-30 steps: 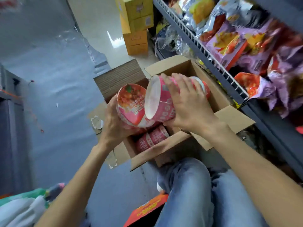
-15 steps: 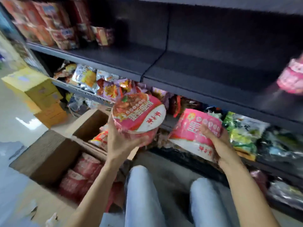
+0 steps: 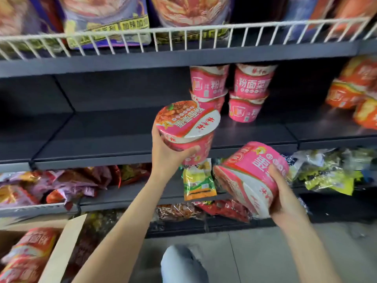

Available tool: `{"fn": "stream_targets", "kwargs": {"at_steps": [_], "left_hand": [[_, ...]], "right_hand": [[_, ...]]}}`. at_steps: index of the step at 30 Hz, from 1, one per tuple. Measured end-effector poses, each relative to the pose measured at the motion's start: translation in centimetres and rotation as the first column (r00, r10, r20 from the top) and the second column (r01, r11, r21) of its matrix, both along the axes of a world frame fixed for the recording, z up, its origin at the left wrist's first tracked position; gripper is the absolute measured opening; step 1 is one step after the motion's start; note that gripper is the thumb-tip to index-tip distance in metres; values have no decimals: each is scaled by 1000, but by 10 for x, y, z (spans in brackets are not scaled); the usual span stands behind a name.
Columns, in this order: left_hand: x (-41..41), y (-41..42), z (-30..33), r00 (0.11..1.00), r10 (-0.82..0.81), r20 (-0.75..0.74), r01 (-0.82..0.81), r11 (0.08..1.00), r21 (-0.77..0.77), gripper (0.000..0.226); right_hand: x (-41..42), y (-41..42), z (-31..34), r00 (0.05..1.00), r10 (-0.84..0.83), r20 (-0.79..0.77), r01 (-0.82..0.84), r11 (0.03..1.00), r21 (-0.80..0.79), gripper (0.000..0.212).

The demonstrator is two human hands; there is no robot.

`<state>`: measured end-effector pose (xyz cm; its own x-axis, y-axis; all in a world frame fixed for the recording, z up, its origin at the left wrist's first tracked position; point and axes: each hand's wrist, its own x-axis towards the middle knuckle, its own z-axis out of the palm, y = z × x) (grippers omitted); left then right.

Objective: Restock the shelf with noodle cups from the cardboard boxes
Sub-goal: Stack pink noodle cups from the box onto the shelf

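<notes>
My left hand (image 3: 169, 154) grips a pink noodle cup (image 3: 186, 127) from below, upright with its lid tilted toward me, in front of the dark middle shelf (image 3: 122, 129). My right hand (image 3: 282, 193) holds a second pink noodle cup (image 3: 252, 174) lying on its side, lower and to the right, in front of the shelf below. On the middle shelf, two stacks of matching pink cups (image 3: 242, 92) stand two high, just behind and right of the left cup. A cardboard box (image 3: 61, 250) at the bottom left holds more packed noodle cups (image 3: 28, 254).
A white wire rail (image 3: 183, 35) fronts the upper shelf of large noodle bowls. Orange cups (image 3: 355, 90) stand at the middle shelf's right end. Snack bags (image 3: 61, 184) fill the lower shelf. The middle shelf's left part is bare. My knee (image 3: 181, 262) is at the bottom.
The view has swung up from the box to the shelf. Both hands have lifted their cups higher, the left one now level with the middle shelf.
</notes>
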<state>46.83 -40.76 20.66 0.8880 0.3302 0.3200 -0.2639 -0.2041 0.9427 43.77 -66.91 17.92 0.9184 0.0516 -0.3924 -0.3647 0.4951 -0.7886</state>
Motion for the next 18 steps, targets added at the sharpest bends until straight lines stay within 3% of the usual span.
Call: {"fn": "stream_targets", "kwargs": {"at_steps": [5,10,18], "left_hand": [[77,-58,0,991,-124,49,122,992,44,105],[128,-87,-12,996,-84,5,84,996,9,111],[164,-48,-26,980,-76,-184,104,984,148,126]], "right_hand": [[11,-24,15,998,-20,64,13,995,100,55],[31,-48,18,997,-61,37,57,994,95,55],[70,-20,36,999,4,50,-7,999,51,64]]}}
